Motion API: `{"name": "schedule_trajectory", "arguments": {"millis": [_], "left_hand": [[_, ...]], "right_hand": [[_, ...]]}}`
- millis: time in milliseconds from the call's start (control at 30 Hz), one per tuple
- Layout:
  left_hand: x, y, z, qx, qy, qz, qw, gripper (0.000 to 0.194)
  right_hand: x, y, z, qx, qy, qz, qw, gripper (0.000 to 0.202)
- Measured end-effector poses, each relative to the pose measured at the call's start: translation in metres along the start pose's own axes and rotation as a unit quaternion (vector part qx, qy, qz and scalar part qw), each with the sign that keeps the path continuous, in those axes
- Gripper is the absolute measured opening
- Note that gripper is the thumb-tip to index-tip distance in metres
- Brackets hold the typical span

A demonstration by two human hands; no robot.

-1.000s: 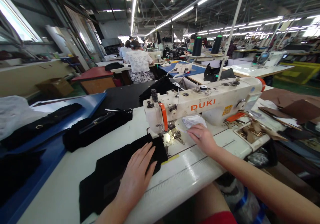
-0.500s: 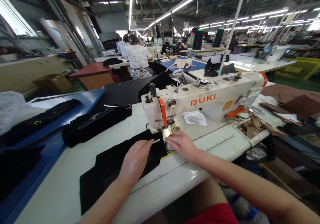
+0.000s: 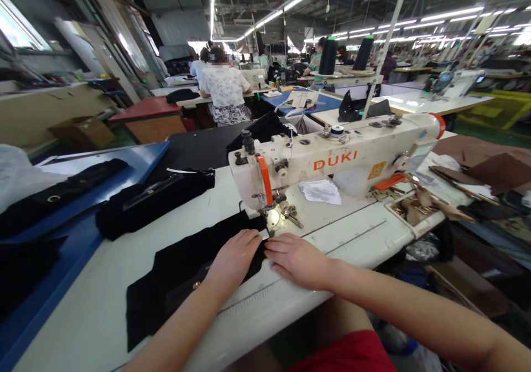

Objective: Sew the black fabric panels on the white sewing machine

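A black fabric piece (image 3: pixel 182 247) lies on the white table left of the sewing machine's needle, its right end near the presser foot. My left hand (image 3: pixel 234 258) is closed on this fabric, fingers together, with its thumb hidden. A small white strip (image 3: pixel 264 233) shows at its fingertips. My right hand (image 3: pixel 296 258) lies flat at the fabric's right edge, fingers stretched out and slightly apart, just in front of the needle area. The white sewing machine (image 3: pixel 336 161) has an orange guard and a lit needle plate. A gold ring (image 3: pixel 196 285) shows on the fabric beside my left wrist.
Left of the fabric lies a black bundle (image 3: pixel 153 197). White paper labels (image 3: pixel 320 191) rest under the machine arm. A tray (image 3: pixel 416 208) with small metal parts stands at the right. Ruler markings run along the table front. Another person (image 3: pixel 226 87) sits further ahead, back turned.
My right hand has come down from beside the needle onto the fabric edge, and its fingers have straightened. The left hand has shifted slightly over the white strip. The gold ring now shows.
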State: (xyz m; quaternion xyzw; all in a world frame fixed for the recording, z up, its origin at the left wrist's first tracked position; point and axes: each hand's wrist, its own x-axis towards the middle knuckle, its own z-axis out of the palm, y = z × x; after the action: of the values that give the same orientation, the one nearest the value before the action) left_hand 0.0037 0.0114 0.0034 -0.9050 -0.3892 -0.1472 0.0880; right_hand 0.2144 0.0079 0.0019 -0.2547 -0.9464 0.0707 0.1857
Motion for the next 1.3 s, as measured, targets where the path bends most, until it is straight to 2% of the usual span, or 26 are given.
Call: {"name": "schedule_trajectory", "arguments": {"millis": [267, 500, 800, 933, 1100, 1300], "left_hand": [[0.011, -0.005, -0.004, -0.005, -0.002, 0.026, 1.000, 0.021], [0.009, -0.008, 0.001, 0.026, -0.003, 0.022, 0.999, 0.021], [0.011, -0.008, 0.006, 0.025, 0.036, 0.041, 0.998, 0.025], [0.009, -0.008, 0.006, 0.019, 0.028, 0.033, 0.999, 0.024], [0.009, -0.007, 0.005, 0.000, 0.027, 0.030, 0.999, 0.026], [0.008, -0.003, 0.004, 0.000, 0.047, 0.021, 0.999, 0.029]], "right_hand": [[-0.001, 0.001, 0.001, -0.005, 0.016, -0.006, 1.000, 0.025], [-0.002, 0.001, 0.002, 0.008, 0.026, -0.005, 1.000, 0.026], [-0.003, 0.002, 0.004, 0.019, 0.024, 0.000, 1.000, 0.026], [-0.003, 0.002, 0.004, 0.027, 0.033, -0.006, 0.999, 0.024], [0.007, 0.013, 0.000, 0.009, 0.047, 0.018, 0.999, 0.018], [0.024, 0.029, 0.001, -0.057, 0.022, 0.043, 0.997, 0.014]]}}
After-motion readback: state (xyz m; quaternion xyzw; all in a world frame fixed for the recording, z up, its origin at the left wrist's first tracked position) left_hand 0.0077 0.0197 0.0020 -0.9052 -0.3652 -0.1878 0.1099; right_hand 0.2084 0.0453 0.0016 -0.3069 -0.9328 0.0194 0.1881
